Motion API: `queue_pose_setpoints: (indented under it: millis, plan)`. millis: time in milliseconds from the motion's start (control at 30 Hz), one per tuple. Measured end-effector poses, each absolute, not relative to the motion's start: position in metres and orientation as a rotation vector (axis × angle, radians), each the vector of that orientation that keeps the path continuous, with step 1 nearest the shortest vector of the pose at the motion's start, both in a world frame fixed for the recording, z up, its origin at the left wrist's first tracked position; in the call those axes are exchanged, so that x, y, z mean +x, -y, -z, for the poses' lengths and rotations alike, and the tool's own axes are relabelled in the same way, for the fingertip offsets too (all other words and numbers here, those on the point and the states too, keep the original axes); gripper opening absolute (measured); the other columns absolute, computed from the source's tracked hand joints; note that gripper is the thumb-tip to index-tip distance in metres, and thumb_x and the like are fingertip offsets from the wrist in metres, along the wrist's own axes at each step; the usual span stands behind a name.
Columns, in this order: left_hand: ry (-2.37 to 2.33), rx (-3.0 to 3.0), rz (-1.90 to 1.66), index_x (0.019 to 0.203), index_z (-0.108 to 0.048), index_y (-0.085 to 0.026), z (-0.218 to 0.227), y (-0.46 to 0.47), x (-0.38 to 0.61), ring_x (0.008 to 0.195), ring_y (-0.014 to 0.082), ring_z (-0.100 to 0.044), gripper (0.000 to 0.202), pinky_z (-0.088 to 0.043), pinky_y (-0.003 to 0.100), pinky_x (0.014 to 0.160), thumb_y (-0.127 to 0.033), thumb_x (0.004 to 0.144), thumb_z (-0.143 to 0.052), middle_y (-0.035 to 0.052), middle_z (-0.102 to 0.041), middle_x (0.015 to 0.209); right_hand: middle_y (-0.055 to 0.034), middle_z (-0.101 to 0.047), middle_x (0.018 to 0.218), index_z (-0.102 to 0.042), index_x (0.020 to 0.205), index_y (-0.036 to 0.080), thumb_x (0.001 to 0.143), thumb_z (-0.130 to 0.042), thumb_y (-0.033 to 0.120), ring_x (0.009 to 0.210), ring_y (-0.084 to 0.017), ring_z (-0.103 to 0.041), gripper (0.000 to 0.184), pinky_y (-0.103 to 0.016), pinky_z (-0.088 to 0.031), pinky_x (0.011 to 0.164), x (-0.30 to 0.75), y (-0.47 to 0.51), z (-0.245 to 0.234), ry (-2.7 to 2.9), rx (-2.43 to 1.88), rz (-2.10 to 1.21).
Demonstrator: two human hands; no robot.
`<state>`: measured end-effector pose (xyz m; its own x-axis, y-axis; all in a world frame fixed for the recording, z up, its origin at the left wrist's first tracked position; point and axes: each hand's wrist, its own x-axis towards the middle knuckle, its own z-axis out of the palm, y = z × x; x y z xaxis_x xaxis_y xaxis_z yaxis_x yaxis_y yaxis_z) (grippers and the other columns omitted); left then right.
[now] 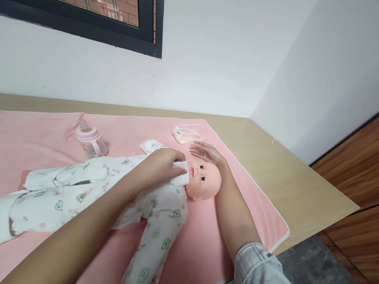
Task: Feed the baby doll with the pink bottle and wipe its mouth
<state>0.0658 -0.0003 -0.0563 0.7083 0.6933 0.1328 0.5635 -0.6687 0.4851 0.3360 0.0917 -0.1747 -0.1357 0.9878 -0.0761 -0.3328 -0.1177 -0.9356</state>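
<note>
My left hand (168, 163) pinches a white sheet (181, 177) at the chin of the doll (206, 186), face-up on a pink blanket (257, 217). My right hand (209, 151), fingers extended, flanks its head; contact is unclear.

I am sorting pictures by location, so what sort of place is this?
An indoor room, perhaps for baby-care training: a dressed doll lies on a pink blanket, with a baby bottle nearby.
</note>
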Motion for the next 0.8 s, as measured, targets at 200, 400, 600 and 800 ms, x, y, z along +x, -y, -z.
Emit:
queue_pose_setpoints:
  millis: [200, 400, 600, 800]
  plan:
    - [-0.966, 2.496, -0.462, 0.075, -0.061, -0.02, 0.06, -0.002, 0.066, 0.066, 0.0181, -0.057, 0.011, -0.034, 0.028, 0.057, -0.026, 0.08, -0.053, -0.0011, -0.064, 0.071, -0.0068, -0.075, 0.105, -0.06, 0.108, 0.017, 0.084, -0.061, 0.014, 0.095, -0.017, -0.072, 0.024, -0.039, -0.05, 0.106, 0.336, -0.092, 0.175, 0.974, -0.95, -1.516]
    - [-1.007, 2.529, -0.551, 0.084, -0.069, -0.019, 0.059, -0.001, 0.069, 0.077, 0.0226, -0.062, 0.019, -0.04, 0.028, 0.065, -0.025, 0.078, -0.052, 0.0038, -0.069, 0.083, -0.0072, -0.075, 0.102, -0.06, 0.107, 0.017, 0.085, -0.061, 0.016, 0.098, -0.018, -0.072, 0.022, -0.038, -0.051, 0.105, 0.337, -0.093, 0.177, 0.969, -0.934, -1.516]
    - [-0.999, 2.562, -0.584, 0.084, -0.07, -0.019, 0.062, -0.003, 0.072, 0.079, 0.0232, -0.062, 0.02, -0.043, 0.029, 0.067, -0.025, 0.08, -0.052, 0.0053, -0.069, 0.084, -0.009, -0.074, 0.106, -0.06, 0.108, 0.016, 0.084, -0.063, 0.017, 0.101, -0.019, -0.071, 0.024, -0.04, -0.051, 0.105, 0.34, -0.097, 0.182, 0.984, -0.892, -1.526]
    - [-0.98, 2.535, -0.676, 0.088, -0.071, -0.02, 0.07, -0.008, 0.072, 0.09, 0.0238, -0.063, 0.022, -0.045, 0.029, 0.075, -0.026, 0.079, -0.053, 0.0048, -0.07, 0.094, -0.009, -0.074, 0.106, -0.06, 0.108, 0.016, 0.083, -0.064, 0.018, 0.102, -0.021, -0.071, 0.026, -0.04, -0.051, 0.105, 0.341, -0.098, 0.184, 0.991, -0.88, -1.52]
